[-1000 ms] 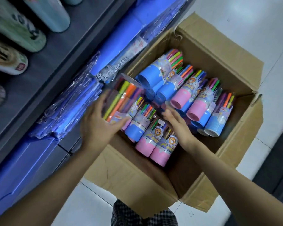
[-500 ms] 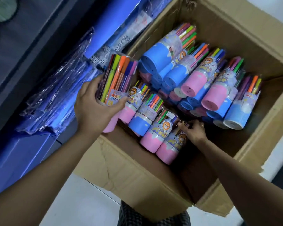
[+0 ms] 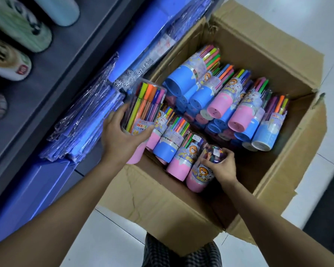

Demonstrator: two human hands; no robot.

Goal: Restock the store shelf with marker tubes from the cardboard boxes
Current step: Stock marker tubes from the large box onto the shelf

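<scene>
**Two tubes in hand, lifting from the box**

My left hand (image 3: 123, 139) is wrapped round a pink-bottomed marker tube (image 3: 143, 114), thumb across the label and fingers behind, holding it tilted at the near-left corner of the cardboard box (image 3: 181, 209), just beside the shelf (image 3: 52, 74). My right hand (image 3: 221, 164) curls over the clear domed cap of a second tube (image 3: 199, 176), which lies at the near end of the front row with its pink base towards me. The other tubes (image 3: 220, 105) lie stacked on their sides deeper in the box.

I judge these to be light, stiff plastic, smooth enough to slip if I only pinch them. The clear upper part looks thinner than the coloured base, and I cannot tell how firmly the cap sits, so lifting by the cap alone seems risky. The better hold is round the middle, near the label, as my left hand has it. I should shift my right hand down the barrel before raising it.
</scene>
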